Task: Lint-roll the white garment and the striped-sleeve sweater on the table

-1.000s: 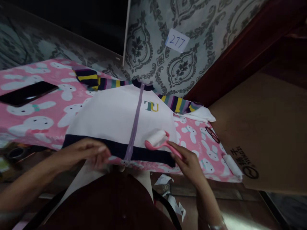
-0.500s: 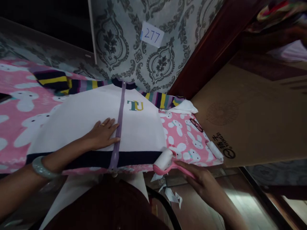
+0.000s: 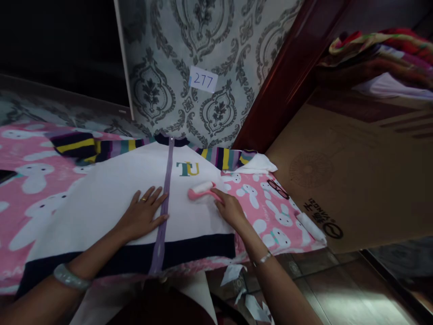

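Note:
A white zip-up jacket (image 3: 115, 194) with striped sleeves, a dark hem and a purple zip band lies spread on a pink rabbit-print cloth (image 3: 252, 212). My left hand (image 3: 144, 214) rests flat on its front, fingers apart, the tips touching the zip band (image 3: 165, 198). In my right hand (image 3: 230, 210) is the handle of a pink lint roller (image 3: 202, 187). Its white roll is over the right front panel, below the "TU" lettering (image 3: 188, 169); I cannot tell whether it presses on the fabric.
A large cardboard box (image 3: 358, 180) stands at the right beside the cloth. Near it lie glasses (image 3: 278, 189), a white roll (image 3: 311, 228) and a folded white cloth (image 3: 253, 163). Paper scraps (image 3: 253, 307) are on the floor. A dark screen (image 3: 61, 49) is at the upper left.
My right hand has carried the lint roller from the jacket's bottom hem up and left onto the white front panel. My left hand stays flat beside the zip. The view has tilted upward.

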A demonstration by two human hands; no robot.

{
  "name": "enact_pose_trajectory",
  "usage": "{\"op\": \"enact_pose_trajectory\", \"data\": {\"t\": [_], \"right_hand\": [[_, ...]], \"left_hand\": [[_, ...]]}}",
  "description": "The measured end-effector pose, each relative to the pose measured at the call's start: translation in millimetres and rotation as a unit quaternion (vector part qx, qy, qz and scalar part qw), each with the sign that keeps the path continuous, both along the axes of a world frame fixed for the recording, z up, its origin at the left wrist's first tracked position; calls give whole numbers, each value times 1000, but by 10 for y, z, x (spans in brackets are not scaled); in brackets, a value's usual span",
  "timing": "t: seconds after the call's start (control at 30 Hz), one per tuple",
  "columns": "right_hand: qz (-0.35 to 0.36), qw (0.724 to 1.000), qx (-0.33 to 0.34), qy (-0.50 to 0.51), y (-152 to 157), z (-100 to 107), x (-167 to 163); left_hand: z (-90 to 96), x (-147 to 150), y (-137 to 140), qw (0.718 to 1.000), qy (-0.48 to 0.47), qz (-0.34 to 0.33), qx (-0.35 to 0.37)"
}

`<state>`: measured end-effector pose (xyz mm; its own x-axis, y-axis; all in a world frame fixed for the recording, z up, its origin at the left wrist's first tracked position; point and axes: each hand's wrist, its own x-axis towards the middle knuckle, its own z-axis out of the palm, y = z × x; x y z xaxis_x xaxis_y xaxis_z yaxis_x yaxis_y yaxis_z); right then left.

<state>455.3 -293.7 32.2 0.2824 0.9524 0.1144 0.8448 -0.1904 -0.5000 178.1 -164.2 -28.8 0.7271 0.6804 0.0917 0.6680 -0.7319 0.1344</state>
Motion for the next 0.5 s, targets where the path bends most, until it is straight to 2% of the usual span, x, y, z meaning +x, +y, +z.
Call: {"op": "enact_pose_trajectory", "data": {"t": [0.1, 0.2, 0.27, 0.37, 0.5], "right_hand": [[14, 999, 24, 28, 293, -10, -60], [25, 998, 46, 46, 186, -79, -36], [30, 996, 56, 58, -131, -145, 39], [33, 995, 54, 80, -824, -205, 192], [13, 996, 12, 93, -1609, -90, 378]], "left_hand": [[-9, -19, 24, 1000, -19, -1, 7], [-27, -38, 40, 999, -28, -8, 15], [-41, -48, 46, 999, -33, -12, 18], [-61, -53, 52, 999, -36, -13, 19], [-79, -45, 49, 999, -44, -14, 20]]}}
